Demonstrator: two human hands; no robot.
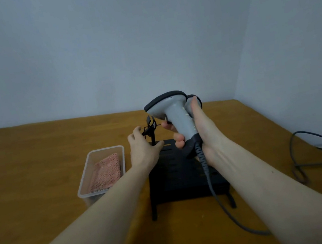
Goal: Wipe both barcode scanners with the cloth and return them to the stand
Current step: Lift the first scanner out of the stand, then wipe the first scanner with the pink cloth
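My right hand [202,134] grips the handle of a grey barcode scanner [173,115] with a dark head, held upright above the black stand [186,179]. Its coiled grey cable [205,167] hangs down over the stand. Just behind it a second scanner [191,101] shows only part of its head past my thumb. My left hand [143,148] reaches to the stand's thin black holder clip [150,128], fingers relaxed at the clip. The pink patterned cloth [105,170] lies folded in a clear plastic box [86,186] left of the stand.
The stand sits on a brown wooden table [37,173] against a pale wall. A dark cable [311,146] loops on the table at the right, near the edge.
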